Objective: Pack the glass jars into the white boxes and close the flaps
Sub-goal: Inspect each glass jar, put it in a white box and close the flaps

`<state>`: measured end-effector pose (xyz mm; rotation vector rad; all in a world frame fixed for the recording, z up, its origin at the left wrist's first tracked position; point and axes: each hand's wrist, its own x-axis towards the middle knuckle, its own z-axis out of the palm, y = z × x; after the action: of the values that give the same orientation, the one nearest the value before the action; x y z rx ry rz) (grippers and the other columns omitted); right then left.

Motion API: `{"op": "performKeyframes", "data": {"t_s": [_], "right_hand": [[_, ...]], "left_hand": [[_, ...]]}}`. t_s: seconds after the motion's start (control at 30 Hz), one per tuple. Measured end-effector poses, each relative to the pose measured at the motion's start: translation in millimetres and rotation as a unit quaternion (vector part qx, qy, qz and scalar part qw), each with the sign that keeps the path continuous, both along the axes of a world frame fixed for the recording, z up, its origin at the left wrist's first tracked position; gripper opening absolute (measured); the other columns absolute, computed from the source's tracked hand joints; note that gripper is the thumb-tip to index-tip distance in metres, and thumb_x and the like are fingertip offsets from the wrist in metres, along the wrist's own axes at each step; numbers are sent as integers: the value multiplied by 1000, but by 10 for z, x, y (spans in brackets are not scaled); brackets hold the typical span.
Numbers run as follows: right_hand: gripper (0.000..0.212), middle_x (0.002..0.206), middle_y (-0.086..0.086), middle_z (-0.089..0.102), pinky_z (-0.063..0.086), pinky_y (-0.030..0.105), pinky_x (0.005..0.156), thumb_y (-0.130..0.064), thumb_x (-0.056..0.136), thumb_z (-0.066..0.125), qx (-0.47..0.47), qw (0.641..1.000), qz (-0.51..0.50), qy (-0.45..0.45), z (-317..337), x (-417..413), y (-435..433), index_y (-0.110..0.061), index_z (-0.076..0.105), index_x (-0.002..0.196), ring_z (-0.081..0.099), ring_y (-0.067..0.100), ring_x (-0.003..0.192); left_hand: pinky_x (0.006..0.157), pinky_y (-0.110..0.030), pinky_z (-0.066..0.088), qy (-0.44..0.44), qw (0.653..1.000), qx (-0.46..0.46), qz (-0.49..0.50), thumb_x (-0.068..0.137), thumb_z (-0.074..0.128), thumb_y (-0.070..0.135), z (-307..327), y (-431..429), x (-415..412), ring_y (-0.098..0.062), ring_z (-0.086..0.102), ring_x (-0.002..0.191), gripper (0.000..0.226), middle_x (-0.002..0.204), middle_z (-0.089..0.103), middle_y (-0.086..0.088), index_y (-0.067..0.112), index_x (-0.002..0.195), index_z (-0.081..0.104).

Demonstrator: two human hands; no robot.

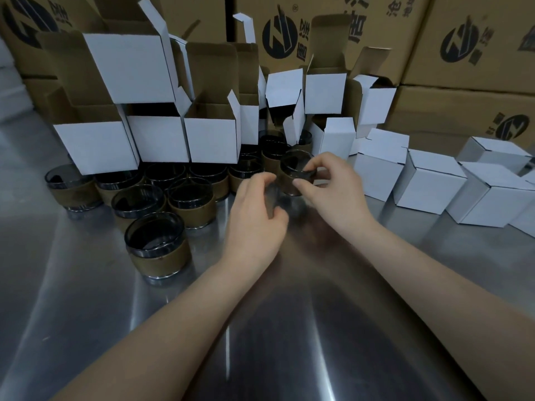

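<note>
Steel table (162, 328) in front, both forearms reaching in over it. Nearest jar (155, 241) stands alone at left: dark glass, brown sleeve, upright, untouched.

Left grip (257, 209): fingers curled in toward the thumb, with a blurred glassy patch at the fingertips. Cannot tell whether it holds anything. Right grip (327, 186): thumb and forefinger pinch the rim of the jar in hand (296, 173), other fingers arched over the top. That jar is upright at the front edge of the jar cluster (179, 186), touching or just beside its neighbours, directly between the two grips and slightly beyond the left one.

Step, by my read: picking one jar out for boxing. To do it well, lift straight up to clear the neighbours, support the sleeve or base with the left grip since a rim pinch on glass can slip, then lower it level into a box.

Behind the cluster, open boxes (211, 140) stand with flaps up, mouths showing. Closed boxes (428, 180) sit at right on the table. Brown cartons (463, 96) are stacked along the back.
</note>
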<state>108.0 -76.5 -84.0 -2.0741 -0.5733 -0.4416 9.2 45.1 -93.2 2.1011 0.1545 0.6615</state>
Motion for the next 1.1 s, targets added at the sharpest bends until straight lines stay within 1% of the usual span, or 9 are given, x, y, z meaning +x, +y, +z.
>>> {"op": "performKeyframes", "data": {"t_s": [0.03,0.13,0.2,0.3,0.4,0.6,0.73,0.9,1.1], "right_hand": [[18,97,-1,63,50,18,78,-19,79,76,11,1000,16,-9,21,-28,1,-23,59,86,59,14,97],[19,100,-1,61,55,40,85,-14,77,76,61,994,89,-27,90,-108,-11,-19,61,87,61,16,101],[20,103,-1,60,55,45,87,-12,76,76,73,986,140,-46,110,-142,-25,-17,62,90,62,21,102],[37,111,-2,60,56,43,86,-11,75,77,65,978,194,-35,116,-195,-16,-26,61,104,61,16,106],[60,115,-8,59,57,38,86,-13,73,79,56,972,228,-19,115,-238,1,-34,52,122,59,13,109],[79,120,1,53,55,39,91,-16,73,79,52,967,250,22,161,-237,0,-28,40,140,56,14,113],[78,133,0,50,49,36,101,-13,76,77,46,962,263,64,150,-236,-9,-23,41,144,49,6,124],[71,137,-11,52,48,30,101,-5,80,76,30,959,276,60,155,-224,-39,-30,46,139,48,0,126],[67,129,-24,53,48,20,97,-3,79,76,41,954,292,46,166,-224,-42,-29,49,133,48,-2,125]], "left_hand": [[101,-28,43,0,1000,-4,3,86,62,8,-2,7,0,-12,50,121,56,135,47,4,22,137,44],[104,-30,41,-9,999,-34,8,84,68,12,-6,29,0,-13,46,128,73,145,36,3,22,146,31],[103,-28,42,-13,998,-64,6,83,72,17,-1,35,-1,-12,47,126,81,147,35,4,22,149,27],[104,-31,44,-20,995,-94,0,80,77,23,9,39,7,-10,49,126,86,147,40,3,21,150,28],[109,-37,42,-31,993,-115,-8,77,77,17,17,46,8,-11,47,131,81,143,46,2,21,147,34],[100,-33,49,-80,988,-136,-2,72,76,7,26,44,-7,-3,57,113,64,119,60,14,36,121,47],[97,-35,51,-105,984,-143,-4,68,73,8,6,44,5,-2,60,109,64,113,62,19,35,119,48],[89,-15,48,-112,986,-120,-3,67,72,8,-2,59,14,10,57,103,69,103,54,45,42,118,40],[91,-15,48,-117,988,-99,-2,68,73,9,-15,68,6,9,56,106,74,106,53,44,47,120,36]]}}
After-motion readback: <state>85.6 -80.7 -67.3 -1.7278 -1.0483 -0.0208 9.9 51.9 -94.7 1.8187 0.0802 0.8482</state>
